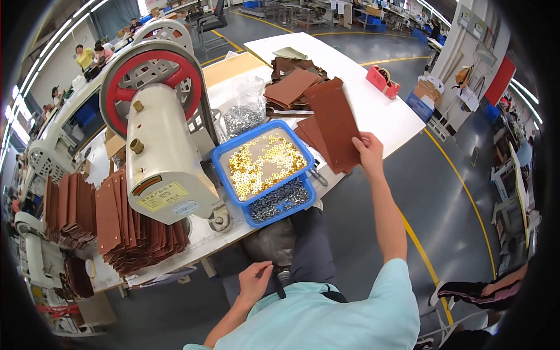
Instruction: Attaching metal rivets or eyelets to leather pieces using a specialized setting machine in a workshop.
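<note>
Holding: right hand (368,149) grips a brown leather panel (334,125) at its lower right corner, arm stretched out over the counter (373,102) edge.
Right fingers: pinching the panel, thumb on the near face; the rest are hidden behind it.
Panel position: raised and tilted above the counter's near edge, just right of the blue tray (224,160), overlapping more brown pieces (291,87) lying behind it.
Left hand (255,281): low, by the person's lap, well apart from the counter.
Left fingers: curled loosely inward near a dark strap (280,286); cannot tell whether they grip anything.
Tray contents: gold eyelets (262,163) in the upper tray; a second blue tray (309,201) beneath it holds dark grey eyelets (280,201).
Bag: clear plastic bag (245,108) of silver eyelets behind the trays.
Machine: cream-coloured press (160,157) with a red flywheel (151,81), left of the trays.
Stack: brown panels stood on edge in a row (116,221) at the counter's left end.
Far end: red tape dispenser (382,81) on the counter's right side.
</note>
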The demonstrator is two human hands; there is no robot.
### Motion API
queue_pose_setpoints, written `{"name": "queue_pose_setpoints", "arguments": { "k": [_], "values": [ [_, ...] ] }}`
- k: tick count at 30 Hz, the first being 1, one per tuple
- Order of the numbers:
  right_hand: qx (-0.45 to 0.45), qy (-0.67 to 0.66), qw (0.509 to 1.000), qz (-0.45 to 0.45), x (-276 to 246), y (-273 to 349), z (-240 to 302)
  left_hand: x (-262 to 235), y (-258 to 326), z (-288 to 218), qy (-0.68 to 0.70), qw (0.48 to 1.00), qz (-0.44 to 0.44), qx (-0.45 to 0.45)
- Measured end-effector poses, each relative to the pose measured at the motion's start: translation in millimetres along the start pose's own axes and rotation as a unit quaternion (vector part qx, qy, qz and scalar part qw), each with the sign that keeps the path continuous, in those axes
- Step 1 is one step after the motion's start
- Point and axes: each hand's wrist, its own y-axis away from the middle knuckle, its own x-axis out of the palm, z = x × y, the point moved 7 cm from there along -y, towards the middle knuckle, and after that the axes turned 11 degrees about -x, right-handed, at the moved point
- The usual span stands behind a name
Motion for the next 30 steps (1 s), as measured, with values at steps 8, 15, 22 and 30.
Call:
{"name": "queue_pose_setpoints", "arguments": {
  "k": [8,15,22,30],
  "values": [
    [0.182,-0.214,0.867,0.413,64.6,214.9,25.1,3.1,-39.6,-118.8,0.384,0.906,0.165,0.071],
    [0.041,-0.088,0.751,0.653,143.3,213.7,82.1,-49.2,-25.1,-76.6,0.28,0.954,-0.079,0.067],
    [-0.205,0.153,0.891,0.375,233.2,74.0,46.0,-48.2,-26.0,-49.5,0.37,0.926,-0.021,-0.079],
    [-0.193,0.247,0.856,0.41,271.0,55.3,14.7,-58.1,-21.7,-46.9,0.361,0.928,-0.034,-0.088]
  ]
}}
